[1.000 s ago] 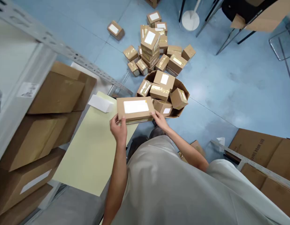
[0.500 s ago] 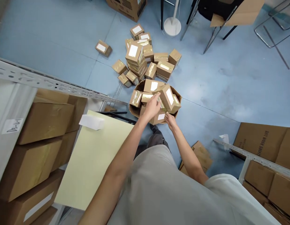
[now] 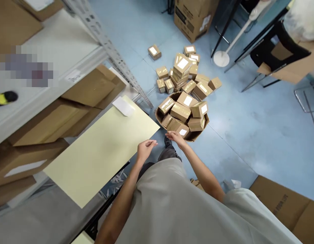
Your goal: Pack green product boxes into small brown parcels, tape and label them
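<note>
My left hand (image 3: 146, 150) hovers beside the right edge of a pale yellow board (image 3: 103, 149), its fingers half bent and holding nothing that I can see. Just in front of the near rim of a large open carton (image 3: 195, 138), my right hand (image 3: 176, 137) is empty with its fingers stretched out. Several small brown boxes with white labels and shiny tape fill that carton. A taped box (image 3: 180, 112) lies in the middle, and a labelled box (image 3: 200, 109) rests on others at the right.
Beyond the carton, a stack of small boxes (image 3: 182, 64) stands among loose ones; a single box (image 3: 154, 51) lies apart. Shelving with an upright (image 3: 113, 51) and larger boxes runs along the left. A folded white paper (image 3: 123, 106) lies on the board. A chair (image 3: 281, 51) stands at upper right.
Both hands have let go of the small boxes and drawn back toward my body, the left one moving left. The view has turned, showing more shelf at the left.
</note>
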Demonstrator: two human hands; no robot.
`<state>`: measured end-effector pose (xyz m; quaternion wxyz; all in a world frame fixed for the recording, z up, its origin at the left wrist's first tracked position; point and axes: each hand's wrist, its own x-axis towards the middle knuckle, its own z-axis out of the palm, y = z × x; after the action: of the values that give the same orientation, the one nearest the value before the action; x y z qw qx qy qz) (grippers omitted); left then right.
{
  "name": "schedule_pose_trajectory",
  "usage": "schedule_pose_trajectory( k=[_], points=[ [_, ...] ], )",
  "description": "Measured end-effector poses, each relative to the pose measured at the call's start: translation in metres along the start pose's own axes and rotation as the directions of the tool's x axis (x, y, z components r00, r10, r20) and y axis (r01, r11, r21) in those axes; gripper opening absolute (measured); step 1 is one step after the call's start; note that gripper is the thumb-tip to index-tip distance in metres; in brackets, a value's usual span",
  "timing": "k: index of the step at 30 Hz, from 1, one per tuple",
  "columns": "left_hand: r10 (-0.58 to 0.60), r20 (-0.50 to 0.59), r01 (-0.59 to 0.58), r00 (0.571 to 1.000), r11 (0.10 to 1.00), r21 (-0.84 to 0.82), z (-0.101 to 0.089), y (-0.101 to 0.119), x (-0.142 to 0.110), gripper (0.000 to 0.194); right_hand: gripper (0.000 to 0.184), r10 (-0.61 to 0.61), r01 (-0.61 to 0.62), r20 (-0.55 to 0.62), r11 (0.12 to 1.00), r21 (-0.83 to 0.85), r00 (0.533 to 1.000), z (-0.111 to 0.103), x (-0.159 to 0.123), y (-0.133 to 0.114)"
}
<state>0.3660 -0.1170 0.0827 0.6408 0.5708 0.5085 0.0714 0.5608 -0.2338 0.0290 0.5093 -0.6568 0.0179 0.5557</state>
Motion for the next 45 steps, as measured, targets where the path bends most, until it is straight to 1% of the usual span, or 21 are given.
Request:
schedule_pose_trajectory(
  k=[3, 5, 8, 10, 11, 13, 16, 18, 20, 23, 26, 28, 30, 32, 33, 35, 36, 38, 40, 42, 45],
  points=[
    [0.037, -0.128, -0.049, 0.991, 0.994, -0.095, -0.044, -0.029, -0.036, 0.042, 0.044, -0.061, 0.089, 0.157, 0.979, -0.183, 0.986, 0.049, -0.015, -0.002],
    [0.056, -0.202, -0.091, 0.978, 0.982, -0.168, -0.069, -0.049, -0.066, 0.046, 0.047, -0.079, 0.16, 0.283, 0.948, -0.274, 0.956, 0.09, -0.031, 0.002],
    [0.075, -0.307, -0.163, 0.949, 0.949, -0.27, -0.108, -0.079, -0.117, 0.049, 0.05, -0.053, 0.247, 0.469, 0.899, -0.363, 0.882, 0.161, -0.063, 0.021],
    [0.079, -0.405, -0.223, 0.911, 0.92, -0.321, -0.138, -0.098, -0.155, 0.048, 0.056, -0.009, 0.304, 0.585, 0.861, -0.408, 0.811, 0.212, -0.089, 0.041],
    [0.074, -0.466, -0.257, 0.882, 0.903, -0.343, -0.153, -0.108, -0.176, 0.047, 0.059, 0.015, 0.341, 0.644, 0.839, -0.424, 0.765, 0.237, -0.103, 0.053],
    [0.046, -0.598, -0.33, 0.8, 0.866, -0.376, -0.181, -0.129, -0.219, 0.044, 0.065, 0.076, 0.423, 0.755, 0.79, -0.444, 0.651, 0.284, -0.134, 0.077],
    [-0.04, -0.765, -0.425, 0.642, 0.812, -0.4, -0.213, -0.164, -0.287, 0.036, 0.067, 0.196, 0.539, 0.861, 0.709, -0.456, 0.47, 0.346, -0.184, 0.115],
    [-0.117, -0.841, -0.477, 0.528, 0.779, -0.408, -0.226, -0.192, -0.33, 0.033, 0.062, 0.287, 0.606, 0.885, 0.649, -0.461, 0.366, 0.381, -0.218, 0.141],
    [-0.215, -0.888, -0.528, 0.406, 0.738, -0.42, -0.233, -0.222, -0.371, 0.031, 0.058, 0.38, 0.655, 0.883, 0.599, -0.461, 0.274, 0.412, -0.249, 0.168],
    [-0.386, -0.895, -0.611, 0.224, 0.659, -0.438, -0.229, -0.27, -0.426, 0.031, 0.056, 0.531, 0.709, 0.832, 0.523, -0.473, 0.162, 0.448, -0.29, 0.212],
    [-0.544, -0.837, -0.694, 0.051, 0.584, -0.422, -0.212, -0.309, -0.469, 0.032, 0.058, 0.664, 0.76, 0.744, 0.444, -0.474, 0.075, 0.475, -0.32, 0.253],
    [-0.631, -0.775, -0.734, -0.04, 0.545, -0.406, -0.2, -0.329, -0.488, 0.034, 0.059, 0.723, 0.792, 0.69, 0.407, -0.455, 0.025, 0.49, -0.334, 0.28],
    [-0.701, -0.707, -0.762, -0.095, 0.509, -0.401, -0.193, -0.346, -0.501, 0.038, 0.059, 0.762, 0.825, 0.648, 0.377, -0.42, -0.018, 0.504, -0.344, 0.307],
    [-0.756, -0.644, -0.78, -0.12, 0.473, -0.41, -0.191, -0.361, -0.51, 0.042, 0.057, 0.789, 0.859, 0.61, 0.361, -0.364, -0.073, 0.517, -0.351, 0.338],
    [-0.78, -0.614, -0.787, -0.122, 0.453, -0.418, -0.191, -0.368, -0.513, 0.043, 0.056, 0.799, 0.877, 0.592, 0.355, -0.326, -0.103, 0.524, -0.355, 0.355],
    [-0.821, -0.561, -0.8, -0.11, 0.408, -0.44, -0.195, -0.381, -0.517, 0.045, 0.05, 0.823, 0.92, 0.547, 0.322, -0.222, -0.156, 0.538, -0.362, 0.393],
    [-0.838, -0.537, -0.805, -0.097, 0.384, -0.452, -0.197, -0.388, -0.518, 0.045, 0.046, 0.836, 0.945, 0.521, 0.289, -0.151, -0.172, 0.545, -0.367, 0.413],
    [-0.864, -0.499, -0.812, -0.072, 0.341, -0.473, -0.202, -0.401, -0.52, 0.046, 0.041, 0.866, 0.981, 0.464, 0.193, 0.033, -0.186, 0.559, -0.38, 0.454],
    [-0.889, -0.455, -0.813, -0.048, 0.3, -0.499, -0.206, -0.415, -0.519, 0.044, 0.044, 0.894, 0.965, 0.402, 0.105, 0.241, -0.197, 0.573, -0.395, 0.494],
    [-0.928, -0.374, -0.814, -0.006, 0.221, -0.537, -0.208, -0.429, -0.515, 0.04, 0.051, 0.919, 0.911, 0.331, 0.064, 0.406, -0.213, 0.584, -0.41, 0.532],
    [-0.973, -0.206, -0.825, 0.106, 0.03, -0.565, -0.206, -0.448, -0.506, 0.031, 0.066, 0.946, 0.838, 0.242, 0.054, 0.542, -0.218, 0.595, -0.423, 0.578]
  ],
)
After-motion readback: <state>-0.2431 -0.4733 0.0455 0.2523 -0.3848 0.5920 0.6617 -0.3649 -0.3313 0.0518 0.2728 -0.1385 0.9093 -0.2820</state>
